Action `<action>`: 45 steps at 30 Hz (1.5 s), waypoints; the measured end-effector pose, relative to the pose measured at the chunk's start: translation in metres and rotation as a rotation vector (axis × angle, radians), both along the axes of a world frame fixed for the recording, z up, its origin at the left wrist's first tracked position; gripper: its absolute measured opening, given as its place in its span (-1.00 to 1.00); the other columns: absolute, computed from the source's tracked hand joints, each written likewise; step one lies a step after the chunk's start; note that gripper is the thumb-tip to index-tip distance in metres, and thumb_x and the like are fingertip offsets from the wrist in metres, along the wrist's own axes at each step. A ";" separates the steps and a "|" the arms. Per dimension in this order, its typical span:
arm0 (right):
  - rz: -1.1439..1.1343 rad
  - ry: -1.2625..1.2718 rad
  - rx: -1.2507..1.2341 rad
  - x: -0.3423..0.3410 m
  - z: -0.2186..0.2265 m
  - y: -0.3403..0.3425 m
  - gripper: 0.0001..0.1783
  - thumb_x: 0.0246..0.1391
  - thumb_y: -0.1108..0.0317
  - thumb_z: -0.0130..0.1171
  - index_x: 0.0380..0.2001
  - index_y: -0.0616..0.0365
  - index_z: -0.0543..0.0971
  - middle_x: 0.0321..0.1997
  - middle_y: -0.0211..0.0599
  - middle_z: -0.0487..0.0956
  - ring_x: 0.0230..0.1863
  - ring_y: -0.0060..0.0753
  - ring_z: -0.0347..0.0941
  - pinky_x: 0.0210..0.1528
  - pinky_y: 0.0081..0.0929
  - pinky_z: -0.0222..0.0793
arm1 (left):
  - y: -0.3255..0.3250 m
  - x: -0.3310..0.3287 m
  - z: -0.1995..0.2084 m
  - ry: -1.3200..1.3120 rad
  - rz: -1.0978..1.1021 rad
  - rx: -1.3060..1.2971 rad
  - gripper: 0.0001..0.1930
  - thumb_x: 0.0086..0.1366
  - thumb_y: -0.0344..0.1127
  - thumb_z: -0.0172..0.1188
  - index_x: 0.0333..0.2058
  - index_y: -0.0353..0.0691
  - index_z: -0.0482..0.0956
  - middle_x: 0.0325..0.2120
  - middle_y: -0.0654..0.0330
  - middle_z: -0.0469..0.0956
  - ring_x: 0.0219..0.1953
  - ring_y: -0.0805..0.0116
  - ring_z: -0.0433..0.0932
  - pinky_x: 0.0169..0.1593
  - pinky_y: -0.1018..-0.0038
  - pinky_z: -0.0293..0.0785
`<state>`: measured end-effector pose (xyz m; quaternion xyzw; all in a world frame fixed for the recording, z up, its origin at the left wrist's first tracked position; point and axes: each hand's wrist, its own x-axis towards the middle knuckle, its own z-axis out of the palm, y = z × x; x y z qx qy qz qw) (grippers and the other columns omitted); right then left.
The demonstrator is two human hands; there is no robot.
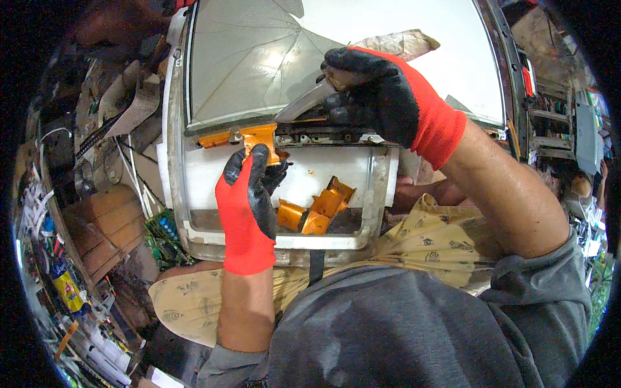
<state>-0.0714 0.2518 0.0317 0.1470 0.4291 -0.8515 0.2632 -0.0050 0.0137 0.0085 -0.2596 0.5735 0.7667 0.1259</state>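
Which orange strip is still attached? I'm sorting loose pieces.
The orange strip along the cracked screen's lower edge, pinched by the left hand; the others lie loose below.

Big white flat display panel (213,168) with cracked grey screen rests tilted across the person's lap (427,233), on yellow patterned cloth. On its white lower face: loose crumpled orange strip pieces (317,210), one small orange scrap (312,172). Orange strip (236,137) along the screen's lower edge, partly attached.

tool tip (284,115): hidden behind orange strip (239,137) | screen (259,58) top: cut off
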 end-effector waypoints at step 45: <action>0.207 0.631 0.741 0.000 0.030 -0.032 -0.70 -0.08 0.29 0.35 -0.26 0.19 0.61 -0.27 -0.32 0.64 -0.18 -0.47 0.56 -0.08 -0.44 0.48 | 0.007 -0.012 -0.001 -0.037 0.043 0.196 -0.81 0.33 -0.35 0.17 -0.16 -0.34 0.56 -0.32 0.17 0.58 -0.31 0.37 0.58 -0.18 0.43 0.61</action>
